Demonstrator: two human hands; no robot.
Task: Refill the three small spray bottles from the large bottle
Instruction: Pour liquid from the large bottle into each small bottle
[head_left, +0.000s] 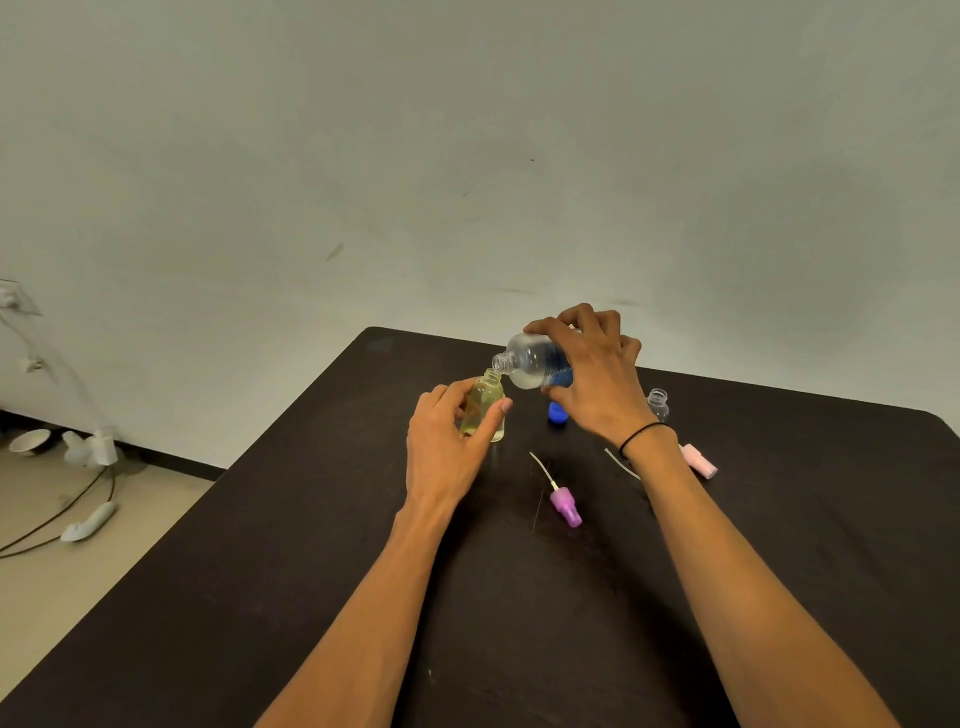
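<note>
My right hand grips the large clear bottle with a blue label, tipped on its side, its open mouth over the neck of a small yellowish bottle. My left hand holds that small bottle upright on the dark table, thumb and fingers round it. A second small clear bottle stands open behind my right wrist. A purple spray head with its tube lies between my forearms. A pink spray head lies right of my right wrist. A blue cap sits under my right hand.
The table's left edge runs diagonally toward the near left; its far edge meets a pale wall. On the floor at left lie white objects, a bowl and dark cables.
</note>
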